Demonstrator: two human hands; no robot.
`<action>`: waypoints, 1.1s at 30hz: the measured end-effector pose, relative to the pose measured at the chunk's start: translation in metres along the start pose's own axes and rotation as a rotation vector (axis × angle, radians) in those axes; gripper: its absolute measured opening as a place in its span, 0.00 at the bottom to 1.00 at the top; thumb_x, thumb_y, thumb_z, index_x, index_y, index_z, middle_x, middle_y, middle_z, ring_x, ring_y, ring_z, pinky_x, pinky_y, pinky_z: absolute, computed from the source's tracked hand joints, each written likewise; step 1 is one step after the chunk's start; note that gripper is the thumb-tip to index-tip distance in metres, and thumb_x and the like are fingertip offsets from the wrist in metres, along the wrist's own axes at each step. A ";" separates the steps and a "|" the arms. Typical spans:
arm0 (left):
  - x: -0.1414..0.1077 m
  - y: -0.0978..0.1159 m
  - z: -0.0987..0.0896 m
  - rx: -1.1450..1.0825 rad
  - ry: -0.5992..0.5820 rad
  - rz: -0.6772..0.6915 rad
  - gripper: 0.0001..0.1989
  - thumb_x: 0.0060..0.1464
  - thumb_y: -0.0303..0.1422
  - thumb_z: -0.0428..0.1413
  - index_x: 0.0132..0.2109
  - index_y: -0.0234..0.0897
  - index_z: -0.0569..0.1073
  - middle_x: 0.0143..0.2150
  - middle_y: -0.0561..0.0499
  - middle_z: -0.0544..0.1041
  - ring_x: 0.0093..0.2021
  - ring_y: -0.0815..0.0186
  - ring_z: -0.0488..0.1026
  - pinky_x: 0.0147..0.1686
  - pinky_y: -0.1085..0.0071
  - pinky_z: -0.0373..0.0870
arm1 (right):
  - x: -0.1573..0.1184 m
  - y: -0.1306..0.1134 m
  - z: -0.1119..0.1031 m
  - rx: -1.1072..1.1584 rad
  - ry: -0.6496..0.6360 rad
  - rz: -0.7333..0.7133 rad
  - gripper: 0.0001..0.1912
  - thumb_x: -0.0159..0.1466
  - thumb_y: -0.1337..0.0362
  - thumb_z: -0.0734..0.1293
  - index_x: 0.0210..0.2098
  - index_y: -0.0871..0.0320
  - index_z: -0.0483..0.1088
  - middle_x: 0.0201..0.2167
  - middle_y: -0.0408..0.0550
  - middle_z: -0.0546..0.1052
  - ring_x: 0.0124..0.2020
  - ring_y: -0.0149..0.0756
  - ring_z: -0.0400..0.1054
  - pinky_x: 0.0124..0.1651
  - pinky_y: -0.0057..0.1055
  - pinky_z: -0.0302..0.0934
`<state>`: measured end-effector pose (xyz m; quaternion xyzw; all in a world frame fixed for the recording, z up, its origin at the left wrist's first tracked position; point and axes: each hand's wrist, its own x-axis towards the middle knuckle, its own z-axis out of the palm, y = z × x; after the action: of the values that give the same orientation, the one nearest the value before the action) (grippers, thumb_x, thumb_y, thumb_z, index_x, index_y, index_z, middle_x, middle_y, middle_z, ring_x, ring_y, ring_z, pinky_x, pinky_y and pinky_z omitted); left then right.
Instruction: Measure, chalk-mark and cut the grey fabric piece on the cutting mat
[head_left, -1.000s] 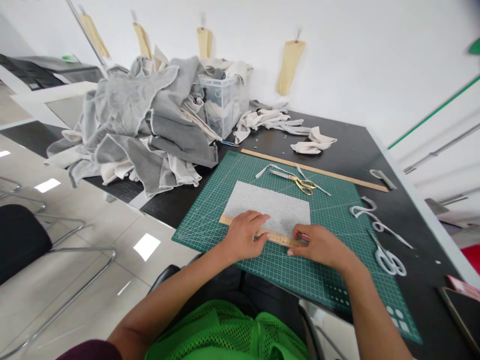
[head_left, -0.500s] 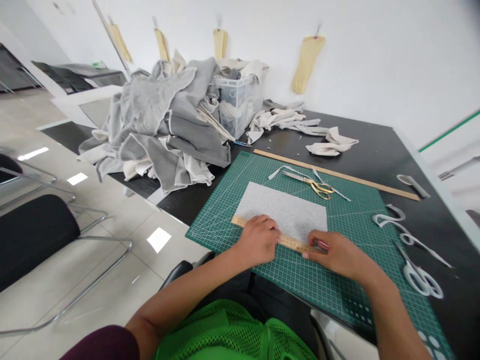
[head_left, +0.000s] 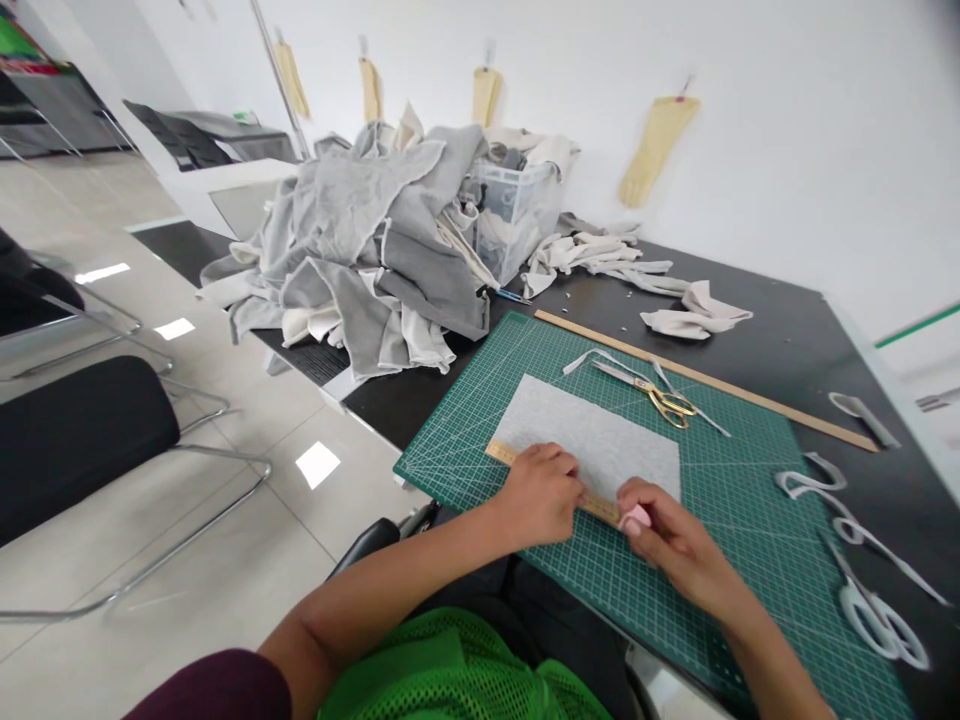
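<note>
A grey fabric rectangle (head_left: 592, 425) lies flat on the green cutting mat (head_left: 450, 455). Along its near edge runs a short wooden ruler (head_left: 501, 452), partly covered by my hands. My left hand (head_left: 541, 495), fingers curled, presses on the ruler's middle and grips it. Between the thumb and fingers of my right hand (head_left: 667, 530) is a small pink piece of what looks like tailor's chalk (head_left: 636, 516), at the ruler's right end. Gold-handled scissors (head_left: 664, 398) rest on the mat beyond the fabric.
A long wooden strip (head_left: 705, 378) lies along the mat's far edge. White-handled scissors (head_left: 877, 620) and curled fabric strips (head_left: 814, 480) are at the right. A heap of grey cloth (head_left: 352, 230) and a clear plastic bin (head_left: 514, 200) stand at the back left.
The camera view has shifted, so the table appears further right. My right hand has turned, bringing the pink piece into plainer sight. My left hand remains on the ruler.
</note>
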<state>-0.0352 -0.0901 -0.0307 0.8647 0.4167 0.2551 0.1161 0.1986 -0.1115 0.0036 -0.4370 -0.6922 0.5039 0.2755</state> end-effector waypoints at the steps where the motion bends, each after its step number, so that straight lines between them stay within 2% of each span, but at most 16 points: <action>1: 0.000 0.000 0.000 0.003 -0.001 -0.005 0.08 0.60 0.33 0.57 0.36 0.37 0.80 0.40 0.45 0.76 0.47 0.56 0.69 0.45 0.59 0.67 | 0.001 -0.001 0.009 0.068 -0.019 -0.042 0.07 0.71 0.56 0.66 0.43 0.50 0.71 0.39 0.44 0.69 0.24 0.30 0.63 0.25 0.29 0.61; 3: 0.000 -0.001 0.000 0.004 -0.006 -0.014 0.07 0.58 0.33 0.58 0.35 0.37 0.79 0.38 0.45 0.75 0.46 0.57 0.69 0.45 0.59 0.66 | 0.001 -0.005 0.028 0.166 -0.037 -0.124 0.03 0.70 0.59 0.67 0.42 0.50 0.72 0.39 0.45 0.69 0.24 0.31 0.67 0.27 0.31 0.65; 6: 0.001 -0.003 -0.002 -0.018 -0.027 -0.007 0.07 0.57 0.35 0.60 0.33 0.38 0.78 0.39 0.46 0.75 0.47 0.57 0.68 0.45 0.60 0.66 | 0.001 -0.016 0.058 0.236 0.005 -0.259 0.02 0.70 0.62 0.68 0.41 0.48 0.74 0.35 0.45 0.71 0.32 0.39 0.72 0.36 0.38 0.69; 8: 0.001 -0.005 -0.002 -0.031 -0.046 0.005 0.09 0.57 0.39 0.61 0.34 0.39 0.77 0.40 0.47 0.76 0.48 0.57 0.68 0.46 0.60 0.66 | 0.003 -0.028 0.073 0.189 0.054 -0.277 0.03 0.69 0.64 0.68 0.41 0.48 0.75 0.34 0.46 0.73 0.35 0.40 0.71 0.37 0.38 0.69; 10: 0.001 -0.005 -0.001 -0.037 -0.053 0.009 0.10 0.58 0.41 0.61 0.33 0.39 0.77 0.39 0.48 0.76 0.48 0.57 0.68 0.46 0.61 0.66 | 0.008 -0.043 0.079 0.106 0.122 -0.290 0.04 0.68 0.65 0.70 0.40 0.48 0.76 0.36 0.47 0.76 0.38 0.42 0.73 0.40 0.39 0.69; 13: 0.001 -0.004 0.001 -0.037 -0.020 -0.030 0.09 0.59 0.38 0.60 0.35 0.38 0.77 0.38 0.48 0.76 0.46 0.57 0.68 0.46 0.60 0.66 | 0.024 -0.069 0.066 0.002 0.159 -0.390 0.04 0.68 0.64 0.70 0.39 0.48 0.78 0.35 0.48 0.79 0.37 0.42 0.74 0.39 0.40 0.71; 16: 0.002 -0.001 0.000 -0.027 0.023 -0.058 0.06 0.60 0.33 0.57 0.38 0.37 0.78 0.42 0.46 0.76 0.48 0.56 0.69 0.48 0.59 0.66 | 0.049 -0.091 0.037 -0.155 0.229 -0.441 0.04 0.68 0.62 0.70 0.39 0.49 0.80 0.38 0.49 0.80 0.41 0.44 0.75 0.45 0.42 0.72; 18: 0.002 0.000 -0.003 -0.041 0.016 -0.031 0.06 0.60 0.31 0.57 0.36 0.39 0.79 0.43 0.47 0.76 0.50 0.56 0.69 0.49 0.59 0.66 | 0.065 -0.097 0.017 -0.205 0.254 -0.447 0.06 0.68 0.58 0.71 0.41 0.50 0.79 0.39 0.49 0.81 0.41 0.44 0.76 0.44 0.41 0.72; 21: 0.004 0.001 -0.008 -0.068 -0.006 -0.021 0.06 0.60 0.30 0.58 0.36 0.40 0.80 0.42 0.48 0.76 0.50 0.57 0.68 0.50 0.60 0.66 | 0.085 -0.083 -0.008 -0.265 0.219 -0.378 0.10 0.71 0.56 0.67 0.44 0.52 0.78 0.38 0.48 0.81 0.38 0.41 0.77 0.42 0.38 0.71; 25: 0.005 0.001 -0.010 -0.073 -0.026 -0.024 0.05 0.59 0.29 0.59 0.36 0.40 0.80 0.42 0.50 0.78 0.50 0.58 0.68 0.50 0.59 0.66 | 0.097 -0.028 -0.035 -0.400 0.329 -0.326 0.13 0.73 0.55 0.63 0.46 0.55 0.76 0.35 0.49 0.82 0.39 0.44 0.77 0.47 0.41 0.69; 27: 0.005 0.001 -0.010 -0.076 -0.029 -0.029 0.05 0.59 0.30 0.59 0.36 0.41 0.80 0.41 0.50 0.78 0.50 0.57 0.69 0.50 0.59 0.66 | 0.099 -0.001 -0.045 -0.493 0.376 -0.320 0.15 0.74 0.57 0.60 0.46 0.57 0.76 0.41 0.54 0.82 0.44 0.48 0.76 0.51 0.46 0.67; 30: 0.006 0.002 -0.009 -0.078 -0.029 -0.031 0.05 0.59 0.30 0.60 0.38 0.41 0.81 0.41 0.51 0.78 0.50 0.57 0.69 0.50 0.58 0.66 | 0.100 0.024 -0.053 -0.534 0.306 -0.314 0.13 0.73 0.59 0.61 0.44 0.56 0.77 0.44 0.55 0.82 0.48 0.49 0.76 0.55 0.49 0.66; 33: 0.007 0.002 -0.009 -0.079 -0.036 -0.022 0.05 0.59 0.30 0.60 0.38 0.42 0.81 0.41 0.50 0.79 0.51 0.57 0.69 0.51 0.58 0.67 | 0.102 0.031 -0.051 -0.543 0.236 -0.335 0.12 0.73 0.63 0.61 0.44 0.55 0.76 0.49 0.54 0.81 0.52 0.47 0.74 0.59 0.47 0.65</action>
<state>-0.0348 -0.0865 -0.0201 0.8593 0.4136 0.2546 0.1603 0.2032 0.0054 -0.0145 -0.4300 -0.8267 0.1948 0.3061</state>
